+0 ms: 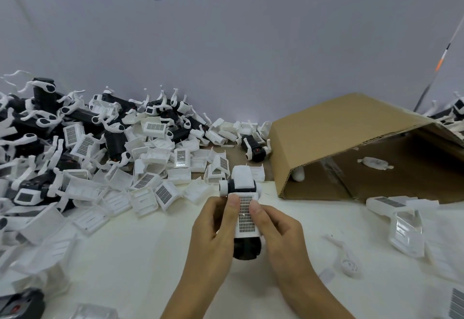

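Observation:
Both my hands hold one small black-and-white plastic toy body above the white table, just in front of me. My left hand grips its left side, thumb lying on the top edge. My right hand grips the right side, thumb pressed on the white top panel with its grey grid sticker. The black lower end of the toy sticks out toward me between my palms. Two white round caps sit at its far end.
A big heap of black bodies, white legs and white grid-sticker panels covers the left and back. An open cardboard box lies on its side at right. Clear plastic pieces and a white leg part lie right of my hands.

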The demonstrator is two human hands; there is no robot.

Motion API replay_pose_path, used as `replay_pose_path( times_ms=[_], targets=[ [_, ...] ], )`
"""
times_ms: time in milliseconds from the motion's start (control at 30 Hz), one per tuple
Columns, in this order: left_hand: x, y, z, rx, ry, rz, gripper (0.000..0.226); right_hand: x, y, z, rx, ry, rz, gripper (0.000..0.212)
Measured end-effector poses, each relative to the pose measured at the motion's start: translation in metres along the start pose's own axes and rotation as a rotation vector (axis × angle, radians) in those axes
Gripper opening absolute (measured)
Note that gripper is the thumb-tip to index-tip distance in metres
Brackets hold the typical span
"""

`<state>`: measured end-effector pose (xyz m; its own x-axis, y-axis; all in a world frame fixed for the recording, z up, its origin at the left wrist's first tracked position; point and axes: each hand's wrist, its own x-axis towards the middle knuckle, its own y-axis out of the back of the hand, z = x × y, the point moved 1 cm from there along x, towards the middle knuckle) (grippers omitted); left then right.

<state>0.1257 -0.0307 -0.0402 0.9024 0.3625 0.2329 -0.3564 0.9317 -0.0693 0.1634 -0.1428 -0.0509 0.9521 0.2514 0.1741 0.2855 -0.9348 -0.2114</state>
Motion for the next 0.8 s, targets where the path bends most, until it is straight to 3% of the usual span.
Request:
replay_pose_path(
  times_ms=[167,433,633,800],
  targets=[
    [0.0,0.002,-0.001,0.007,-0.02,-0.028,0.018,-0.001,0.004,-0.003,-0.056,0.061,0.041,0.037],
    [0.002,0.006,-0.001,-0.101,0.059,-0.113,0.017,-0.001,0.0,-0.005,0.007,-0.013,0.041,0.035],
    [0.003,0.005,-0.002,-0.204,0.062,-0.051,0.028,-0.002,-0.001,-0.003,0.077,-0.067,0.018,0.031],
    [0.007,0.011,-0.006,-0.254,0.111,0.014,0.035,-0.004,-0.005,-0.003,0.027,-0.002,0.004,0.025]
  ],
)
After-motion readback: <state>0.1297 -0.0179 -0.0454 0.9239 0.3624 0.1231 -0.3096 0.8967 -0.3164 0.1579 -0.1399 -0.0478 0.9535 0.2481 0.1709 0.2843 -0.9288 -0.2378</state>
